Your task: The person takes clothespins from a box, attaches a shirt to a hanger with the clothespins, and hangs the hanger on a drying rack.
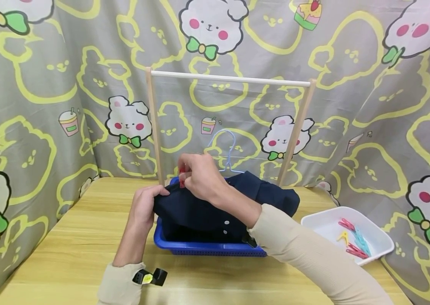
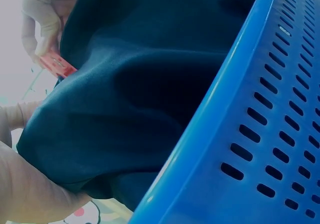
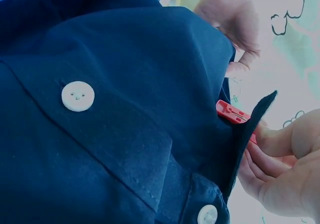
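A dark navy shirt with white buttons lies bunched over a blue basket. Above its collar area rises the hook of a light blue hanger. My left hand grips the shirt's left end, thumb on the near side, as the left wrist view shows. In my right hand a red clothespin is pinched between thumb and fingers. The clothespin touches the shirt's upper edge; whether its jaws bite the cloth and the hanger is hidden by a fold.
Behind the basket stands a rack with wooden posts and a white crossbar. To the right, a white tray holds several clothespins in red, teal and yellow. A patterned curtain surrounds the wooden table.
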Demonstrator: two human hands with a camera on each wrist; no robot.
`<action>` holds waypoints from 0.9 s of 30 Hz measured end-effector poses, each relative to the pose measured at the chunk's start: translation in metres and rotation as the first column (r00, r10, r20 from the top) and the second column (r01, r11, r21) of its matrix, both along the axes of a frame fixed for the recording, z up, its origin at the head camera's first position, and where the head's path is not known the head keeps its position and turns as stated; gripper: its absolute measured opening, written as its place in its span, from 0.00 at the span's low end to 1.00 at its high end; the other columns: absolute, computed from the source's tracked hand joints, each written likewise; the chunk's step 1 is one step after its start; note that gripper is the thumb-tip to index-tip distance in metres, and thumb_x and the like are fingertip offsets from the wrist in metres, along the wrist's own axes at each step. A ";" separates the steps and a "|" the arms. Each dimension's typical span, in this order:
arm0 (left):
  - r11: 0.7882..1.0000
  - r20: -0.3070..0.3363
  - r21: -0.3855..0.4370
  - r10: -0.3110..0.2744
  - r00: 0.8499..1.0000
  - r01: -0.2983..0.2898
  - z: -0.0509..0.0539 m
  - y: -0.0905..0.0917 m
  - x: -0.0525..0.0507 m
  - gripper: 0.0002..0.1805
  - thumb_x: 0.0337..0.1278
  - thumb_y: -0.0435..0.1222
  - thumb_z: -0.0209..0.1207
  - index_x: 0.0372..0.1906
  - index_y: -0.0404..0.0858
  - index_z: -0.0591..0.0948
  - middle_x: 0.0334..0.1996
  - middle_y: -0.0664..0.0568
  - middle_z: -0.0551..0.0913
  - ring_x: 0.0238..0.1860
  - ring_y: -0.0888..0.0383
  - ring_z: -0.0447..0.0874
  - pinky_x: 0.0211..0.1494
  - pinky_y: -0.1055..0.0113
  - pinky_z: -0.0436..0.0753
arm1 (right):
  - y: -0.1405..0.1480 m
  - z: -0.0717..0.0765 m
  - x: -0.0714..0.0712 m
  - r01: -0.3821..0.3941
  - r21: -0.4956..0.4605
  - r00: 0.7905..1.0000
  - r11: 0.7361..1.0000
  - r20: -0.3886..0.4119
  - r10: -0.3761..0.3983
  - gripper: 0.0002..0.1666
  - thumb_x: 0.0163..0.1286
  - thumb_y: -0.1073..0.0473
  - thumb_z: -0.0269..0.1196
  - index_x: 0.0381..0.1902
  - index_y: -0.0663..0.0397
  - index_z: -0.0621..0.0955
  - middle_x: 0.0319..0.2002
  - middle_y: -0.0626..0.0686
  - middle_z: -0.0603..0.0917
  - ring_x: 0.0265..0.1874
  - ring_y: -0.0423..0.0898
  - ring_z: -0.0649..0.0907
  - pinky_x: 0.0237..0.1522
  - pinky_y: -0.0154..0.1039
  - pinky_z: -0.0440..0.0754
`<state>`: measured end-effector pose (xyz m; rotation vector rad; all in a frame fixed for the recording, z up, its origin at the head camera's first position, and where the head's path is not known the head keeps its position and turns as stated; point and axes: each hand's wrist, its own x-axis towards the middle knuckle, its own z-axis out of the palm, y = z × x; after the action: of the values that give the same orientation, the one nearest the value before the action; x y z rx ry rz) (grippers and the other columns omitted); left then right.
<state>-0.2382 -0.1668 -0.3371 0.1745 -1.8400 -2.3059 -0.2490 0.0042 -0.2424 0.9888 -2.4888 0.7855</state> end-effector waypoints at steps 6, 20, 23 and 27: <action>1.000 0.000 -0.002 -0.001 1.000 0.001 0.000 0.001 0.000 0.16 0.53 0.27 0.60 0.15 0.44 0.85 0.18 0.59 0.81 0.26 0.62 0.80 0.36 0.69 0.83 | 0.000 0.001 0.000 0.009 0.022 1.000 1.000 0.028 -0.010 0.12 0.61 0.75 0.61 0.35 0.54 0.84 0.29 0.48 0.85 0.29 0.43 0.81 0.32 0.32 0.78; 1.000 -0.013 0.001 -0.006 1.000 0.006 -0.002 -0.001 -0.001 0.15 0.53 0.26 0.60 0.16 0.43 0.85 0.18 0.60 0.82 0.26 0.63 0.81 0.36 0.69 0.84 | 0.001 0.000 -0.001 -0.004 0.069 0.997 0.998 0.074 -0.001 0.09 0.68 0.67 0.64 0.44 0.54 0.85 0.34 0.49 0.88 0.38 0.45 0.86 0.42 0.37 0.84; 1.000 -0.015 0.001 -0.003 1.000 0.003 -0.002 -0.001 -0.001 0.15 0.53 0.26 0.60 0.16 0.43 0.85 0.18 0.60 0.82 0.26 0.63 0.81 0.36 0.69 0.84 | 0.001 -0.001 0.000 -0.010 0.056 0.996 0.998 0.084 0.006 0.09 0.69 0.66 0.64 0.45 0.55 0.85 0.35 0.50 0.89 0.40 0.46 0.88 0.43 0.38 0.85; 1.000 -0.014 -0.001 -0.002 1.000 0.002 -0.002 -0.001 -0.001 0.15 0.53 0.26 0.60 0.16 0.43 0.85 0.18 0.60 0.82 0.26 0.62 0.81 0.36 0.69 0.84 | 0.001 -0.001 0.000 -0.015 0.045 0.996 0.999 0.089 0.011 0.10 0.69 0.65 0.64 0.47 0.55 0.84 0.37 0.51 0.90 0.42 0.46 0.89 0.45 0.39 0.86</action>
<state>-0.2394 -0.1678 -0.3388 0.1561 -1.8357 -2.3009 -0.2487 0.0051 -0.2434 1.0076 -2.5890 0.7970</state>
